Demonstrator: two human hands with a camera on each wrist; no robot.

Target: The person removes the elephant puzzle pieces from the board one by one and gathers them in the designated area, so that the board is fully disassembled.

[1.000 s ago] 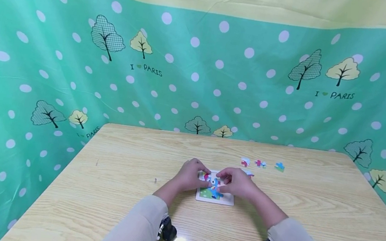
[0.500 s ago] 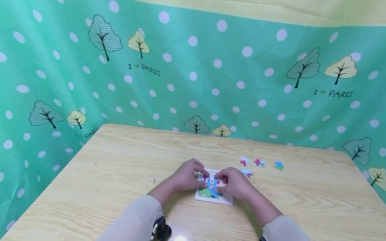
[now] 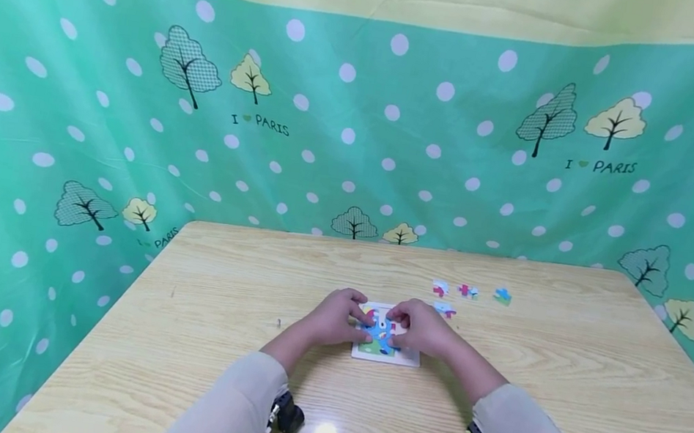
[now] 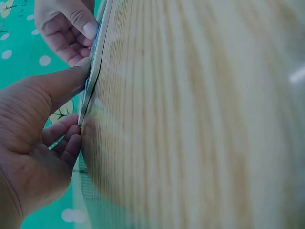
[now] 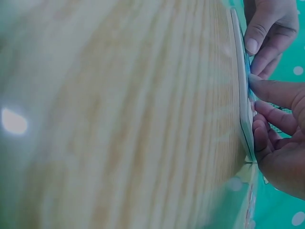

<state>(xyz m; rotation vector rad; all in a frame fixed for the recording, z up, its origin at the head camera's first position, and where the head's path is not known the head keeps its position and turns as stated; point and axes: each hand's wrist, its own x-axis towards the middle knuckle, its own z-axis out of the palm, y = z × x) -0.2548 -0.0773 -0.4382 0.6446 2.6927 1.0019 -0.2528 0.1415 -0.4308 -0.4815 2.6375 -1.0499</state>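
A small jigsaw puzzle in a white-edged tray (image 3: 367,358) lies on the table, its picture showing a blue figure with red and green parts. My left hand (image 3: 336,317) rests at its left side, thumb and fingers touching the picture, spread rather than curled. On the right, my right hand (image 3: 424,329) pinches a puzzle piece (image 3: 393,327) low over the tray, between thumb and index finger. The left wrist view shows the left thumb on the tray's surface, with its fingers (image 4: 69,140) by the far edge. Both hands partly cover the picture.
Several loose puzzle pieces lie behind and right of the tray: a white and red one (image 3: 440,288), red and pale ones (image 3: 467,291), a blue and green one (image 3: 502,296), another (image 3: 444,309). A polka-dotted green curtain (image 3: 308,115) hangs behind the wooden table (image 3: 232,274).
The right hand has drawn slightly away from the nearest loose piece, which shows fully. My left fingers have shifted slightly over the picture. The tray stays in about the same place.
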